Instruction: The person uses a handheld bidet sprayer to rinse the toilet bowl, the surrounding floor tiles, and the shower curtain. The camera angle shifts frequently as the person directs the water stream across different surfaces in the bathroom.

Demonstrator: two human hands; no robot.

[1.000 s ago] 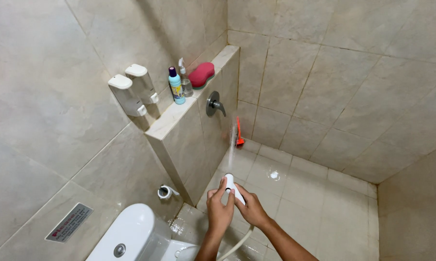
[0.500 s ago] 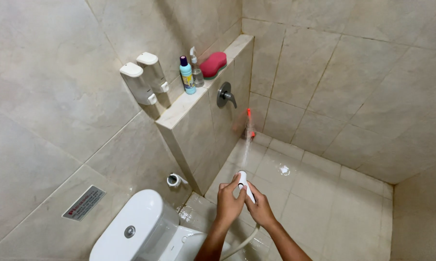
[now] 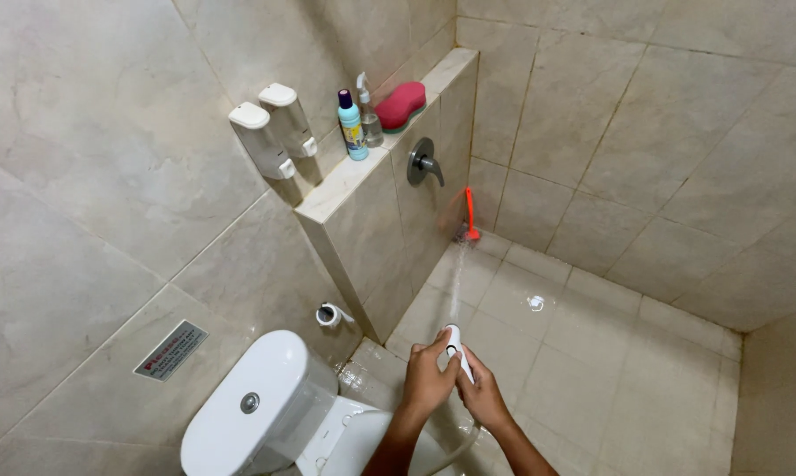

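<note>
Bidet sprayer (image 3: 453, 345) clamped in both hands, left hand (image 3: 427, 381) and right hand (image 3: 484, 398), above shower floor (image 3: 592, 370); long axis pointing away, water jet aimed toward orange brush (image 3: 471, 214) at wall base.

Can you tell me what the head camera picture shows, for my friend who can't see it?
Two hands, the left hand and right hand, hold a white sprayer that shoots water across a beige tiled floor toward an orange brush by the wall. A white toilet sits nearby, with bottles on a ledge.
</note>
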